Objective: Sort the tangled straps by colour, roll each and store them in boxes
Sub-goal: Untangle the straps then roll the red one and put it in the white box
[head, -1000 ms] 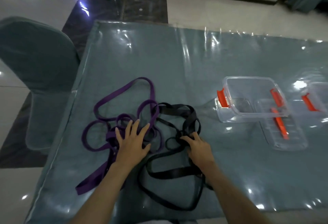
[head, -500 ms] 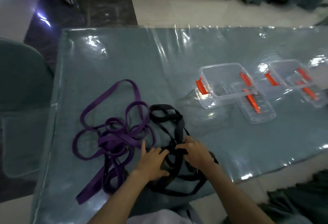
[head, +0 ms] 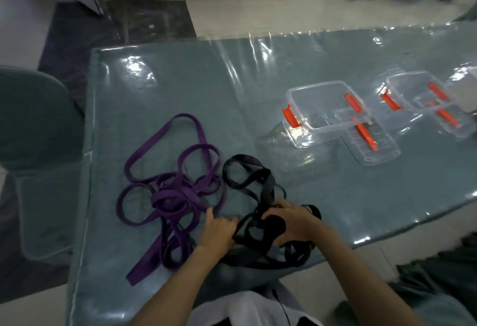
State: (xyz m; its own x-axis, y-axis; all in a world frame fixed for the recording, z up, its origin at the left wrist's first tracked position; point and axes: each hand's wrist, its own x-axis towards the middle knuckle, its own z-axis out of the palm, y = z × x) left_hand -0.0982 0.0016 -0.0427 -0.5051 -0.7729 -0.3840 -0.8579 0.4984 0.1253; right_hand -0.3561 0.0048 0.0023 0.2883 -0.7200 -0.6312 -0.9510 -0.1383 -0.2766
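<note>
A purple strap [head: 165, 196] lies in loose loops on the left of the table, its end trailing toward the front edge. Beside it on the right a black strap [head: 247, 181] is tangled in loops. My left hand [head: 219, 230] grips the black strap at its left side, close to the purple loops. My right hand [head: 294, 219] is closed on a bunched part of the black strap. Two clear boxes with orange clips stand at the right: one nearer [head: 325, 108], one farther [head: 413, 88], each with a lid [head: 371, 144] lying by it.
The table [head: 180, 80] is covered in grey-green cloth under shiny clear plastic. A covered chair [head: 33, 124] stands at the left edge. More draped chairs sit at the lower right [head: 438, 274]. The front table edge runs just under my forearms.
My left hand has left the purple strap and moved right onto the black one. Both hands have drawn the black strap closer. The view has shifted, showing the second box.
</note>
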